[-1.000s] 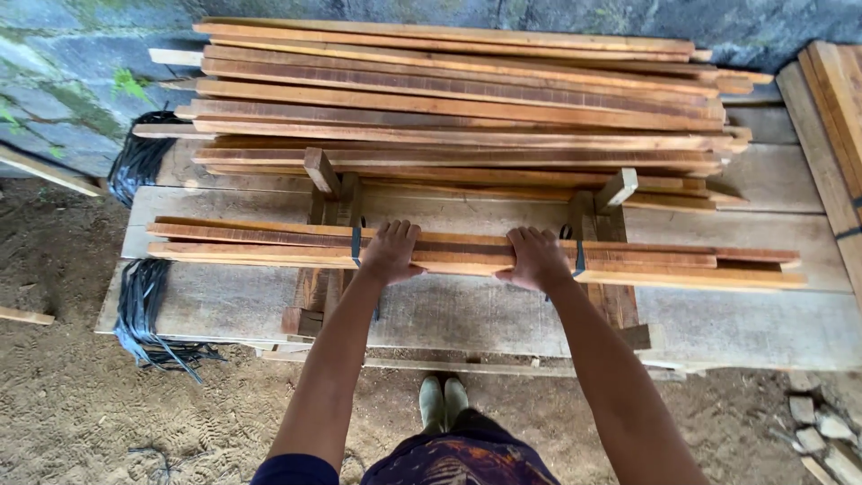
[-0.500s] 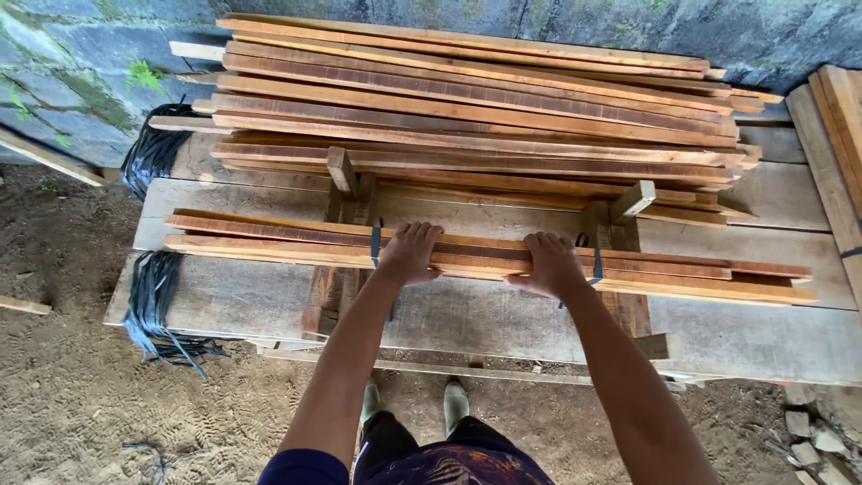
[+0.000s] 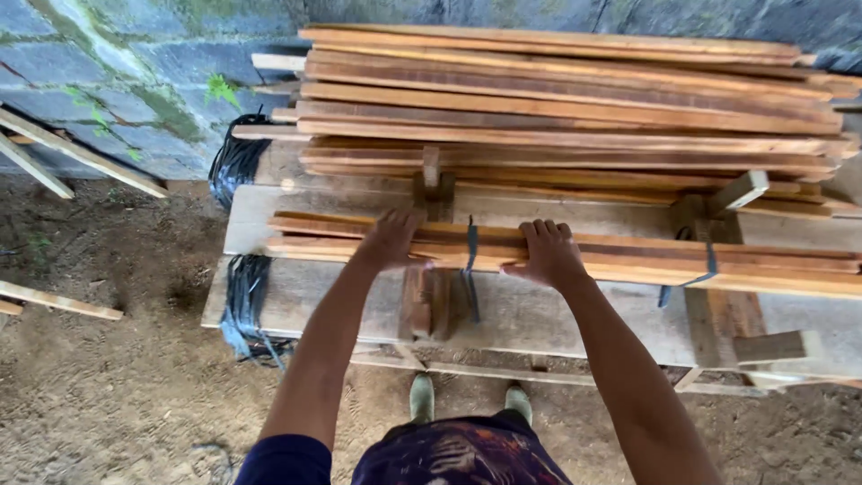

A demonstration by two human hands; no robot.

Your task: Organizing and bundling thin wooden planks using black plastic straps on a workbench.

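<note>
Here we see both hands on a small bundle of wooden slats [image 3: 628, 256] lying across the middle of the frame on a plank table [image 3: 557, 314]. The left hand [image 3: 391, 241] lies flat, fingers [image 3: 401, 222] extended over the slats; the right hand [image 3: 549, 256] curls its fingers [image 3: 543, 232] over the bundle's top. Dark straps [image 3: 470, 269] hang beneath. A larger slat stack [image 3: 575, 99] fills the upper right.

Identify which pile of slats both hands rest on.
The small front pile, lying across the jig; left hand and right hand press on it. The big pile behind lies untouched.
</note>
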